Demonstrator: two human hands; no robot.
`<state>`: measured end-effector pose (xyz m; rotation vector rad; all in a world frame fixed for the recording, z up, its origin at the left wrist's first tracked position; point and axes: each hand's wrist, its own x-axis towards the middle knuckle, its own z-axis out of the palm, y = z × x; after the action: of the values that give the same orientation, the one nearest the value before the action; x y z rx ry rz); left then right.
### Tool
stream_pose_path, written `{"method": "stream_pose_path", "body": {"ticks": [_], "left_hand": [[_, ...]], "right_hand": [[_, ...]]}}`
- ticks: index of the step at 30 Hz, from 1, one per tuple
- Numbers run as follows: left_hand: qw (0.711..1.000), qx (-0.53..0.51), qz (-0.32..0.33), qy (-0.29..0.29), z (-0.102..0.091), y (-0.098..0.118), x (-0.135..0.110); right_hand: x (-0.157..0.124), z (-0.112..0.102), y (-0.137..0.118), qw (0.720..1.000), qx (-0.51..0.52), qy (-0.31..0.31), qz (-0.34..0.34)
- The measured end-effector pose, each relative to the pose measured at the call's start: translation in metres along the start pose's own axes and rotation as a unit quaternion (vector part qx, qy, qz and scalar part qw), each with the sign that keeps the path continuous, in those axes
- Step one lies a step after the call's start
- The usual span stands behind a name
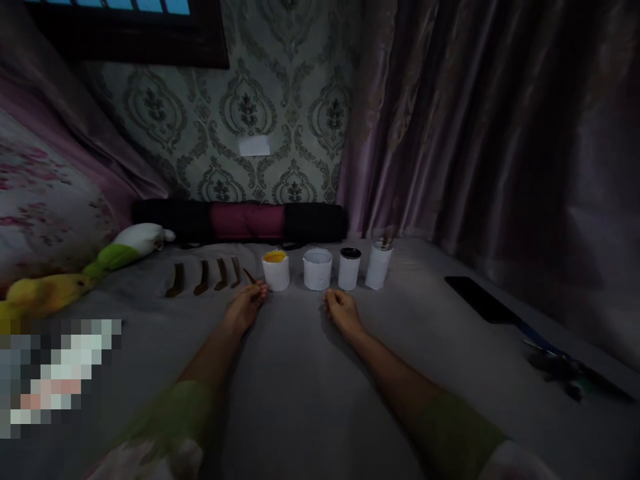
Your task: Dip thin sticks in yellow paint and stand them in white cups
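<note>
My left hand (245, 308) rests on the grey sheet, its fingers pinched at the near end of a thin brown stick-like piece (250, 276). Just right of it stands a white cup with yellow contents (276, 273). My right hand (343, 312) lies with curled fingers in front of a wider white cup (317, 272), with nothing visible in them. A narrower white cup with a dark top (349, 270) and a tall white cup holding brushes (379, 267) continue the row. Left of my left hand, a brown fork-like piece (236, 272) and several brown curved pieces (201, 277) lie side by side.
A black and maroon bolster (247, 222) lies along the wall. Plush toys (47, 297) sit at the left, above a blurred-out patch (70, 373). At the right lie a black phone (480, 299) and a dark cluster of small items (555, 367), near the curtain (500, 167).
</note>
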<state>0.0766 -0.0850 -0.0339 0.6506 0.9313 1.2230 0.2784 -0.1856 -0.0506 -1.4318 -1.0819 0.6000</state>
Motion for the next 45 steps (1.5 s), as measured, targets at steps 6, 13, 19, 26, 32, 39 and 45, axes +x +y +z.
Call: {"method": "stream_pose_path", "body": {"ticks": [6, 13, 19, 26, 32, 39, 45], "left_hand": [[1.000, 0.000, 0.031, 0.005, -0.001, -0.003, -0.005], [0.997, -0.002, 0.076, 0.001, -0.001, -0.006, -0.012], [0.993, -0.003, 0.121, 0.004, -0.002, -0.009, -0.014], [0.978, 0.043, 0.204, 0.007, 0.000, -0.011, -0.019], [0.959, 0.131, 0.251, -0.006, 0.001, -0.011, -0.023], [0.928, 0.201, 0.313, -0.036, 0.004, -0.015, -0.024], [0.907, 0.271, 0.318, -0.046, 0.006, -0.018, -0.025]], "right_hand": [[-0.001, -0.001, -0.002, 1.000, 0.002, -0.003, 0.002], [-0.001, 0.000, 0.001, 1.000, 0.001, -0.001, -0.002], [-0.001, -0.001, 0.001, 1.000, 0.000, -0.004, -0.005], [-0.003, -0.002, -0.002, 1.000, 0.021, -0.012, 0.000], [-0.002, -0.002, -0.003, 0.999, 0.037, -0.021, 0.010], [-0.002, -0.003, -0.002, 0.999, 0.038, -0.029, 0.011], [0.001, -0.002, 0.003, 0.999, 0.036, -0.029, 0.016]]}}
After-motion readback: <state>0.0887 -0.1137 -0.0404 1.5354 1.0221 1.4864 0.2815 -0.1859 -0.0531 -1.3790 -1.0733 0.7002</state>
